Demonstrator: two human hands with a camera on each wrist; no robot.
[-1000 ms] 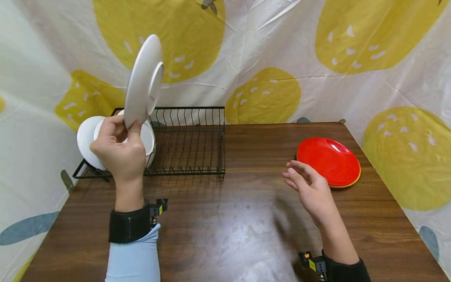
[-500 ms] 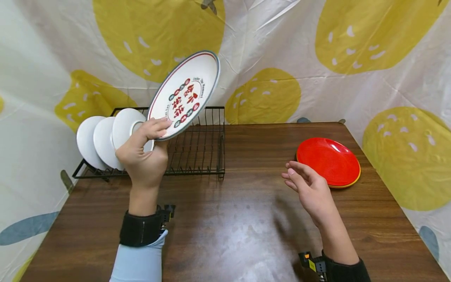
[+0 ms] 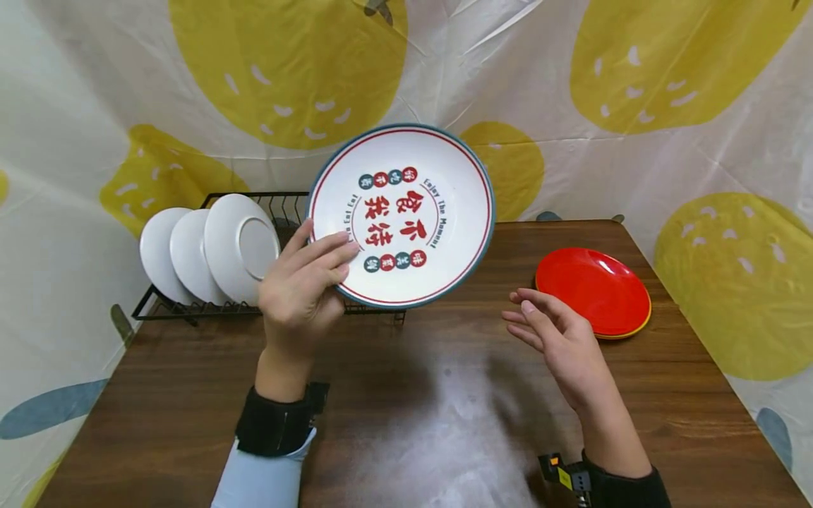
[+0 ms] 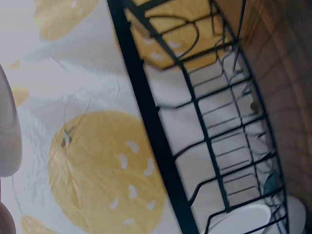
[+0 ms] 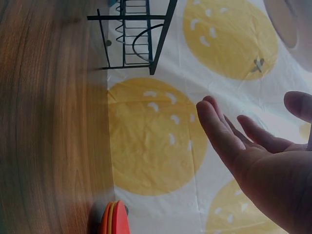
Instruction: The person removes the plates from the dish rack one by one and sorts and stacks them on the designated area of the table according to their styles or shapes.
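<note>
My left hand (image 3: 301,293) grips the left edge of a white plate (image 3: 457,212) above the dish rack. Fingers lie over its printed face; the thumb is hidden behind. A blue rim, a red ring and red characters mark the plate, and its face is turned toward the head camera. Three white plates (image 3: 219,247) lean in the left part of the black wire dish rack (image 3: 286,204). My right hand (image 3: 565,346) hovers over the table with fingers extended, holding nothing. Beside it lies a red plate (image 3: 593,293) on top of a stack with a yellow edge.
The wooden table (image 3: 394,423) reaches back to a hanging cloth (image 3: 438,63) printed with yellow fruit. In the right wrist view, the stack of red and yellow plates (image 5: 117,219) appears edge-on at the bottom, and the rack's end frame (image 5: 161,39) at the top.
The left hand has moved right and a little toward the front with the printed plate, turning it from edge-on to face-on. My right hand has stayed almost still.
</note>
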